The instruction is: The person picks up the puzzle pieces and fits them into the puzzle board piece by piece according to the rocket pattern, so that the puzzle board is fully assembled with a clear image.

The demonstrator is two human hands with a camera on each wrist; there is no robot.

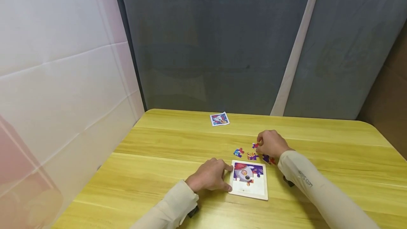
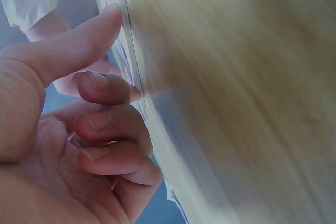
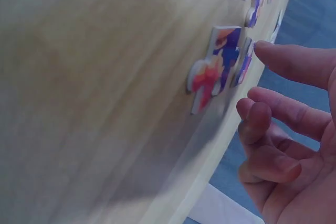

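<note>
A small wooden puzzle tray (image 1: pixel 261 190) lies on the yellow table, with its picture partly filled in. My left hand (image 1: pixel 210 177) rests on the table at the tray's left edge; its thumb (image 2: pixel 100 24) and a fingertip touch that edge (image 2: pixel 127 51), and the other fingers are curled and hold nothing. Beyond the tray my right hand (image 1: pixel 271 143) hovers over loose puzzle pieces. One of its fingertips (image 3: pixel 262 51) touches a purple piece (image 3: pixel 244 62) (image 1: pixel 255 146); the rest are loosely curled and off it. A red and purple piece (image 3: pixel 218 66) lies flat beside it.
More loose pieces (image 1: pixel 238 152) (image 1: pixel 252 156) lie between the hands, and another piece (image 1: pixel 268 159) is beside the right wrist. A small picture card (image 1: pixel 219 119) sits near the table's far edge. A white sheet stands at the left, grey panels behind.
</note>
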